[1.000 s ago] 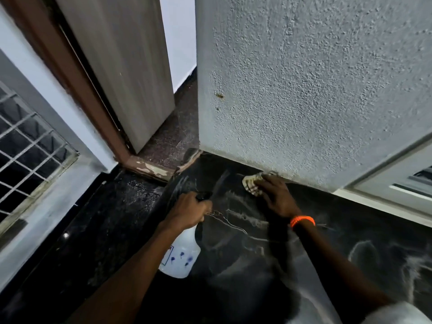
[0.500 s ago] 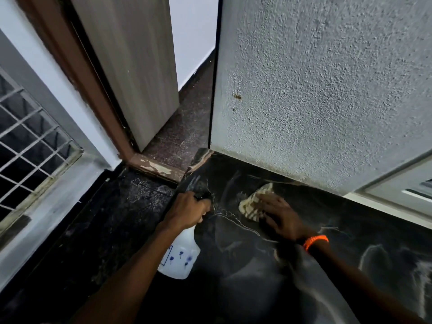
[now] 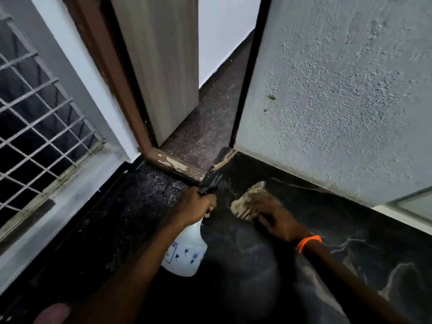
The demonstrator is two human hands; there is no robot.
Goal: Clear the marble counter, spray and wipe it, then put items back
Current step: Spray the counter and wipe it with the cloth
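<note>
Head view, left hand [image 3: 195, 206] grip wrapped round white spray bottle [image 3: 187, 251] neck, right hand [image 3: 273, 218] fingers flat, pressing beige cloth [image 3: 245, 202] on black marble surface [image 3: 350, 230], near textured wall [image 3: 339, 101].

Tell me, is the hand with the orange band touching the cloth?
Touching. The head view shows the right hand lying flat on the cloth, fingers covering part of it on the marble counter.

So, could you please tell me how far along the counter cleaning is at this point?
Clearing looks done: the visible black marble counter carries no loose items. Wiping is in hand: the right hand presses a beige cloth near the textured grey wall, while the left hand holds the white plastic spray bottle. Putting the items back remains.
</note>
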